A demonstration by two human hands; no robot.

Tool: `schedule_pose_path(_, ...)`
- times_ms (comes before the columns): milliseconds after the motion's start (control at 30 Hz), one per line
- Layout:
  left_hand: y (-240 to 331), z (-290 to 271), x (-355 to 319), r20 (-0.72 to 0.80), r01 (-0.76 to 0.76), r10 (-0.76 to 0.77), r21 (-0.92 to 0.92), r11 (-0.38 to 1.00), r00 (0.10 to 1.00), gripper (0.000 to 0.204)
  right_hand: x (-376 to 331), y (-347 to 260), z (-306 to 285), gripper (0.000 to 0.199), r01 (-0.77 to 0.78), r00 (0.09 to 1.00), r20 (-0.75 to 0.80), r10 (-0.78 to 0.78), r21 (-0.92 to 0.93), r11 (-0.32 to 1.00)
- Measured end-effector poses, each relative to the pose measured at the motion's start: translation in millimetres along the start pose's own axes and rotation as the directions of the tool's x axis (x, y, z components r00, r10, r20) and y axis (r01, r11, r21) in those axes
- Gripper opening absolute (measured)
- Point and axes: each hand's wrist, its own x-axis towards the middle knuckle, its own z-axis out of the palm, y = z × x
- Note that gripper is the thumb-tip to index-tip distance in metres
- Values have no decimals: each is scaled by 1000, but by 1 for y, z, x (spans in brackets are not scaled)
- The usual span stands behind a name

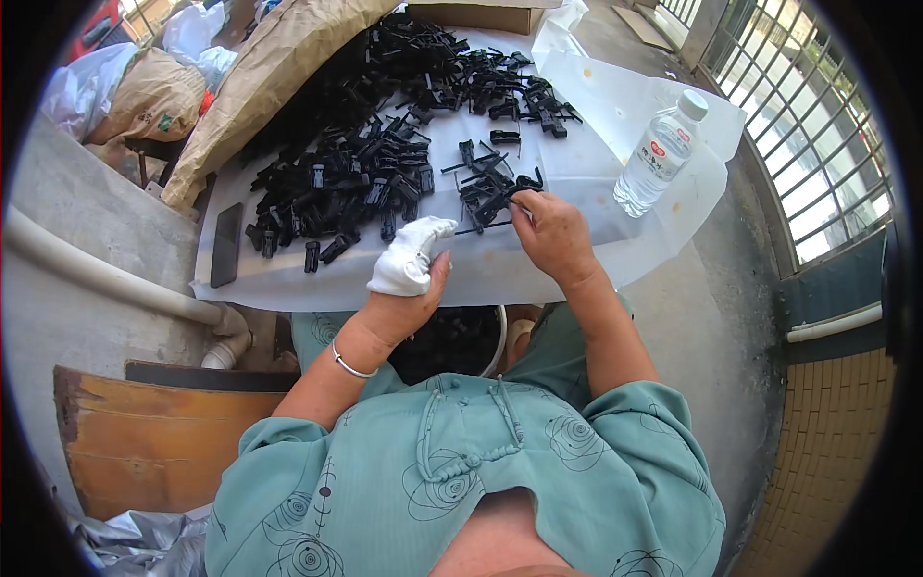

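My right hand (556, 234) is bare, its thumb and fingertips pinched on a black plastic part (492, 204) at the edge of a small cluster of similar parts. My left hand (415, 264) wears a white cloth glove (406, 258) over the fingers, with the thumb bare. Its fingers are curled together; what they hold, if anything, is hidden. A thin black stick lies just beyond the gloved fingertips. A large heap of black plastic parts (351, 183), many with thin stems, covers the left and far side of the white-sheeted table (577, 173).
A clear water bottle (659, 159) stands at the right on the sheet. A dark phone (226, 243) lies at the table's left edge, near brown paper (274, 82). Below the table, between my knees, sits a bucket (499, 341) with dark pieces. A white pipe (115, 274) runs along the left wall.
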Motion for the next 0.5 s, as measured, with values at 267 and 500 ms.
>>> schedule_pose_path(267,29,-34,39,36,-289,289,220,931,957,28,35,-29,1,14,210,911,300,-283,253,944)
schedule_pose_path(500,50,-54,38,377,-227,254,-115,967,891,19,20,-16,-4,15,-75,720,599,-351,570,818)
